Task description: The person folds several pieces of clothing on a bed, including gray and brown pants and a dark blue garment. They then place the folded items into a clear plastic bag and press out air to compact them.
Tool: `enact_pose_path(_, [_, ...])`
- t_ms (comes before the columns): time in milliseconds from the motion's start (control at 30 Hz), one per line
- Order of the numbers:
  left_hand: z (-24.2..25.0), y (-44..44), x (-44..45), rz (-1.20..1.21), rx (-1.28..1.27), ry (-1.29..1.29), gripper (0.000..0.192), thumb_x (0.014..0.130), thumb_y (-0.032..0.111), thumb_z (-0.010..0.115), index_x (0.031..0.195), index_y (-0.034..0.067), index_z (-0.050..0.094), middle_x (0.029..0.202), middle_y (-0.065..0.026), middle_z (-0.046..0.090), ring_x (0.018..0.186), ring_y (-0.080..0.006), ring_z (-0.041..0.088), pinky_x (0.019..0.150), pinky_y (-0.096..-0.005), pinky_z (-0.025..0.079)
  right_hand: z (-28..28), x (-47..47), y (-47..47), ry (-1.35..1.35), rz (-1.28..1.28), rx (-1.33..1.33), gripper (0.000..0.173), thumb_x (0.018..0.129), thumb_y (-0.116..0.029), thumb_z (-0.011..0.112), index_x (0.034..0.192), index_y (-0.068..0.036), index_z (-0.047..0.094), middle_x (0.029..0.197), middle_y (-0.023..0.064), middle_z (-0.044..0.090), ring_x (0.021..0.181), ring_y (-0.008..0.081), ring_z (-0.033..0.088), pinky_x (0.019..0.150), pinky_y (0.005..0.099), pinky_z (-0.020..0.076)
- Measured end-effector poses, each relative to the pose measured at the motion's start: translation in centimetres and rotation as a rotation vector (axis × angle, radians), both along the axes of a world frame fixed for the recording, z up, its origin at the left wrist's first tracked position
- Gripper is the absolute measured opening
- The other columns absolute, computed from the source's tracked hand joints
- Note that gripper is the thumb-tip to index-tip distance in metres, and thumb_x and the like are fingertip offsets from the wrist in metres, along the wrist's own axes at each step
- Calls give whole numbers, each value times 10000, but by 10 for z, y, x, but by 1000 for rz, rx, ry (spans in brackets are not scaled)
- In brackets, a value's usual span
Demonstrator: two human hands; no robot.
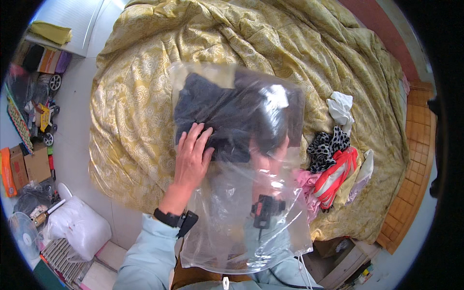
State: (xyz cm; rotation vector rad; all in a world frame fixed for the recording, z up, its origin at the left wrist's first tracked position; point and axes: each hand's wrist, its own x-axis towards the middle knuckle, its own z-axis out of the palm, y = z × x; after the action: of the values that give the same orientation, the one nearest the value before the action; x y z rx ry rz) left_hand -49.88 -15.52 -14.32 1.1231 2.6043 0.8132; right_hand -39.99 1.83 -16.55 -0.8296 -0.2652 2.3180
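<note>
A large clear plastic drawstring bag [232,217] lies over the bed's edge, its mouth with a white cord towards my body. Dark folded clothing [224,112] is inside its far part. My left hand [194,152] rests on top of the bag's left side, fingers a little apart, pressing on the dark cloth through or beside the plastic. My right hand [268,156] is inside the bag, seen through the plastic, at the near edge of the dark clothing; glare and folds blur its fingers, so its grip is unclear.
A gold patterned quilt [134,119] covers the bed. Crumpled clothes, among them a red-and-white striped piece [335,177], lie to the right. At the left on the floor are toys, cardboard boxes [36,163], a stuffed white plastic bag [79,228] and a fan [25,235].
</note>
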Motion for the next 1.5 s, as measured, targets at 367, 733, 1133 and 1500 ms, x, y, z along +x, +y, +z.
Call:
enact_pose_path(367, [15,-59,23,543,309,-526,516,995,288,461,1425,23,354,1451,-184,378,1344,-319,360,1117,-410,271,62,-15,7,-79,108,-214,423,877,-370,649,1161,-61,601,1151,81,636,1039,264,608,927,423,496])
enact_pose_path(733, [16,-93,53,758,472,-656,465,992,214,487,1419,56,396,1425,-112,441,1275,-236,447,1050,-365,366,43,-26,-76,-196,389,-144,482,897,-204,667,1314,-99,449,1274,117,521,1165,291,538,926,501,507])
enact_pose_path(1133, [81,-87,65,547,605,-585,405,988,223,514,1329,8,485,1334,-129,505,1244,-223,478,1029,-348,389,-1,47,-90,-477,844,548,420,905,-170,644,1284,-77,489,1154,58,577,1040,164,563,822,315,500])
enact_pose_path(1500, [148,-137,168,-349,6,-445,608,768,433,738,1278,156,554,1372,-110,440,1285,-331,425,1055,-508,355,-70,32,-89,-351,615,521,443,921,-315,619,1284,-90,501,1186,83,592,1034,220,607,873,396,509])
